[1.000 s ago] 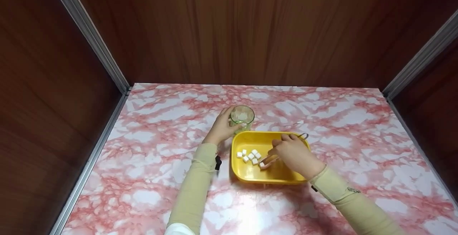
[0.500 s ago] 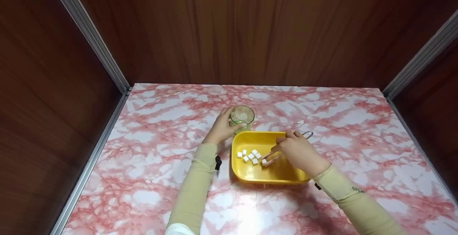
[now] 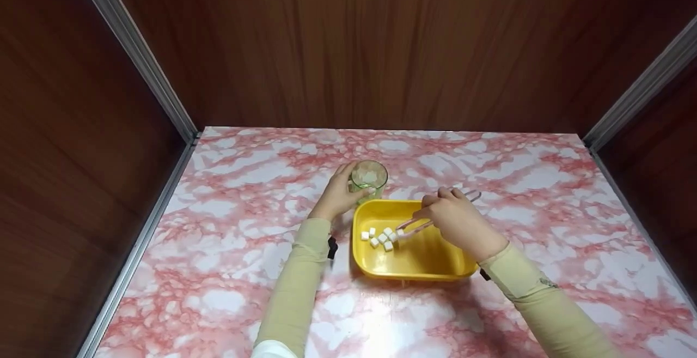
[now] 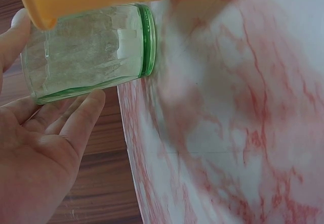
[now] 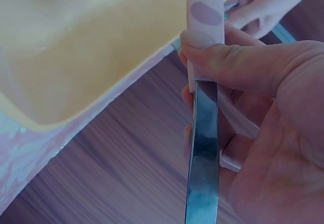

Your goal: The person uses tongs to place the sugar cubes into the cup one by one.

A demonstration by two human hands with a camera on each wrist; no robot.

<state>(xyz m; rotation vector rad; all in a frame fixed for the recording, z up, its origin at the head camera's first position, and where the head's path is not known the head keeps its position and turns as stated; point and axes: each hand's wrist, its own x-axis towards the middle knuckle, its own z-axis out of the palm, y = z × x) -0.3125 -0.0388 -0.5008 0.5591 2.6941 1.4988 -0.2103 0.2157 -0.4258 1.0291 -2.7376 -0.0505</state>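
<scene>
1. Tongs are pinched in the right hand, lower right of the head view, tips down-left of it among white cubes in the yellow tub.
2. Green-tinted glass, near mid-frame, sits between the left hand's gripping thumb and fingers.

PLACE: panelled work booth (wider room unclear) | wood-grain walls | metal strips | marbled tabletop
</scene>
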